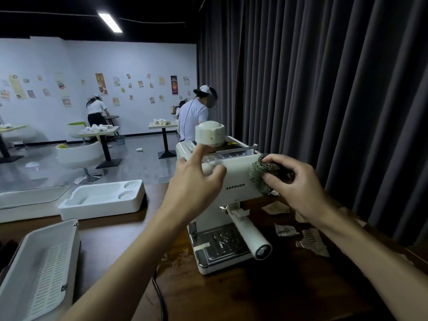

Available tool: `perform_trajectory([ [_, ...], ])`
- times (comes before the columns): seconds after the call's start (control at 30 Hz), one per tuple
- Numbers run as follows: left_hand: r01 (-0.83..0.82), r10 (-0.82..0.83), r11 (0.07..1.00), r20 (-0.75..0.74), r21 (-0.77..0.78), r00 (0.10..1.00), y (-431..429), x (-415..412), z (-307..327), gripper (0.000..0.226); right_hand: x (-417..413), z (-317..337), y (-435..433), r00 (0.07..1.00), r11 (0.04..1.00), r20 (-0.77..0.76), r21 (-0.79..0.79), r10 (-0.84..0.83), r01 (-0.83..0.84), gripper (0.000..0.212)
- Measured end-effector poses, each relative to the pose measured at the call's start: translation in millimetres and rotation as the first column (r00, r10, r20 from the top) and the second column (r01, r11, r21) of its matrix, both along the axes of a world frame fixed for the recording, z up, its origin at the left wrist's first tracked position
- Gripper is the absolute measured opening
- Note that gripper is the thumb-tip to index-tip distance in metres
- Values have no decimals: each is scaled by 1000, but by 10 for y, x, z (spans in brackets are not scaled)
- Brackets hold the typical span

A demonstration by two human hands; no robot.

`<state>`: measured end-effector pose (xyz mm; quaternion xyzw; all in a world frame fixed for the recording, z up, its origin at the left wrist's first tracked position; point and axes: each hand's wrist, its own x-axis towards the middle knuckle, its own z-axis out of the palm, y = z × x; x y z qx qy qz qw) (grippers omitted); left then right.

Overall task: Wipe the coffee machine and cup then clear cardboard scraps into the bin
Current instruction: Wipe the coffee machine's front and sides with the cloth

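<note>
The coffee machine (234, 181) stands on the dark wooden table (120, 242), its white front facing the camera and its portafilter handle (252, 235) sticking out over the metal drip tray (220, 239). A white cup (210, 133) sits upside down on the machine's top. The left hand (194, 179) lies loosely spread against the upper left of the machine, fingers extended and gripping nothing, with the forefinger reaching up to the cup's rim. The right hand (296, 184) curls its fingers round a grey-green scrubbing pad (261, 174) and presses it to the machine's upper right corner.

Torn cardboard scraps (311, 242) lie on the table just right of the machine, under the right forearm. To the left, well apart from the machine, sits a white foam tray (76, 205) (two round recesses and one long one moulded in). Nearer the camera, a white plastic basket (18, 265) shows its slotted floor. A black cord (159, 297) trails off the front of the table.
</note>
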<state>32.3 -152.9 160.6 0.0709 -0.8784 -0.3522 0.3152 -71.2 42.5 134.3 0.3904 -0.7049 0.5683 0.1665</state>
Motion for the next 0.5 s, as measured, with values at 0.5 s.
perform_trajectory([
  [0.5, -83, 130, 959, 159, -271, 979, 182, 80, 246, 48, 343, -58, -74, 985, 985, -28, -40, 169, -170, 35],
])
